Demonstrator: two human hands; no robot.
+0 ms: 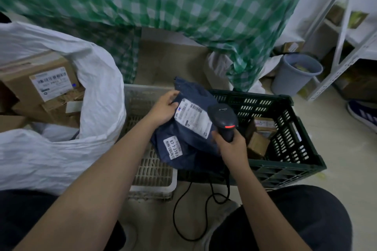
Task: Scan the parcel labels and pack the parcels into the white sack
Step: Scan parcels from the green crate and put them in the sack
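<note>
Far, across the top: green checked cloth, draped. Left: white sack, mouth open, holding cardboard boxes, one labelled. Right: dark green slatted crate containing small brown boxes. Centre, between sack and crate: pale plastic basket. Far right: grey bin beside white shelving. Above basket and crate edge: dark blue soft parcel bearing a large white shipping label and a smaller numbered sticker. Left hand grasping the parcel's far left edge. Right hand clenched around the handle of a black barcode scanner, red light lit, head just beside the large label; cable trailing to the near floor.
</note>
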